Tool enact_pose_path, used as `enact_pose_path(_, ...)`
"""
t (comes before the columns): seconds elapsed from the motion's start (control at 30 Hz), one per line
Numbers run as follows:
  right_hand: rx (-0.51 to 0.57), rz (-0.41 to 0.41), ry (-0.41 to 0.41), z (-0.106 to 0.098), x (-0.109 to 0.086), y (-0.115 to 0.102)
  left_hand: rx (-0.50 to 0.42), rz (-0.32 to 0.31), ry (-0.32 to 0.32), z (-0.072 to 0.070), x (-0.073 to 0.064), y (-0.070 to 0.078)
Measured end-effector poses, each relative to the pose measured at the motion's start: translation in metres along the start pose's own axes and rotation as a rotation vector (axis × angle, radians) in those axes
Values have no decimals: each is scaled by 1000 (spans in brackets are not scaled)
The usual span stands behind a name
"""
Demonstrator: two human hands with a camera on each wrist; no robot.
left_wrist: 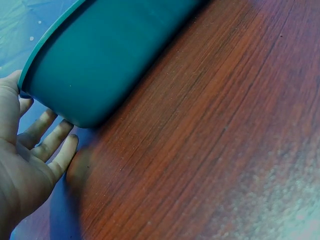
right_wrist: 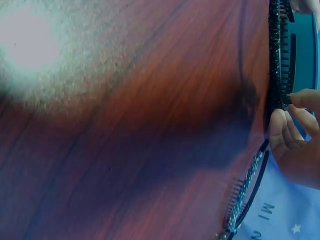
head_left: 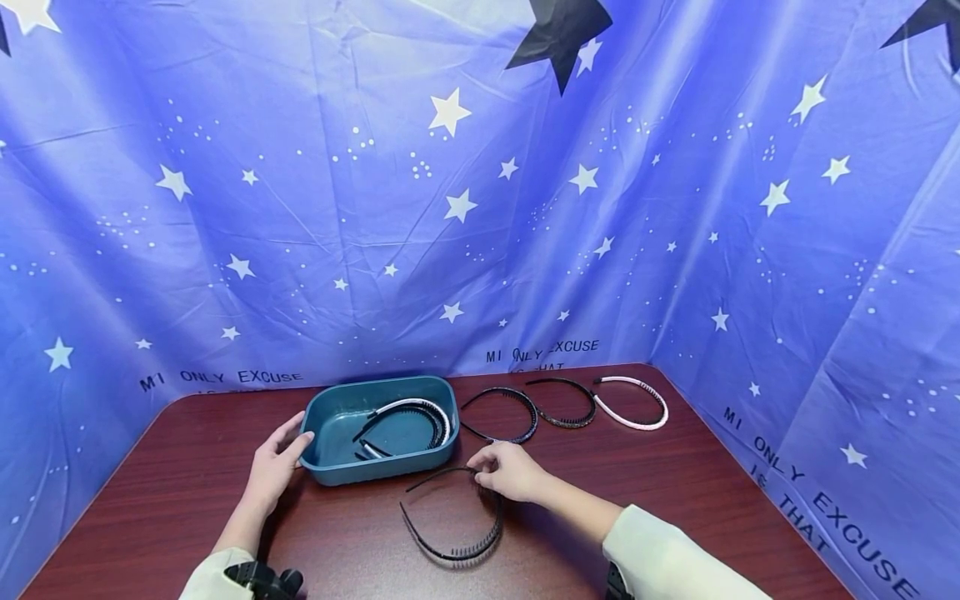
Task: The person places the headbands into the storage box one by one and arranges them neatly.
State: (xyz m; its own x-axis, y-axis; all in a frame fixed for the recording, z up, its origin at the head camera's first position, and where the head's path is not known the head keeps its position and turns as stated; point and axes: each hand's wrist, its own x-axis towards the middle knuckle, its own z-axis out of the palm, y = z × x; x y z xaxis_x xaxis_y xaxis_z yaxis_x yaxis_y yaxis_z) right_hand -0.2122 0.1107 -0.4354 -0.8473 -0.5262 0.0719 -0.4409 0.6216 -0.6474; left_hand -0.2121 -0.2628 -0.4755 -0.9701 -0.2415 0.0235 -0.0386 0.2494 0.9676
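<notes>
My left hand (head_left: 272, 467) holds the left end of a teal plastic bin (head_left: 367, 472), thumb at the rim and fingers against the outside. In the left wrist view the fingers spread along the bin's wall (left_wrist: 95, 65). My right hand (head_left: 513, 472) pinches a black toothed headband (head_left: 457, 554) by one side, in front of the bin. Dark glitter shows on this headband (right_wrist: 274, 55) in the right wrist view. Inside the bin lie a white headband (head_left: 408, 403), dark headbands and a silvery piece (head_left: 372, 450).
Right of the bin lie a dark glittery headband (head_left: 534, 425), another black one (head_left: 573, 423) and a pale pink one (head_left: 645, 426). The dark red wooden table (head_left: 600, 467) meets a blue star-patterned curtain (head_left: 390, 233) at the back and sides.
</notes>
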Motion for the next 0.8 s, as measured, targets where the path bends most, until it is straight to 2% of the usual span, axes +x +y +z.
enact_pose_path(0.27, -24, -4, 23, -14, -2, 8, -17, -2, 15, 2, 1, -2)
enact_pose_path(0.5, -28, 36, 24, -26, -6, 14, -12, -5, 9, 1, 1, -1)
enact_pose_path(0.8, -6, 79, 37, -39, -8, 19, -5, 17, 33, 1, 1, -1)
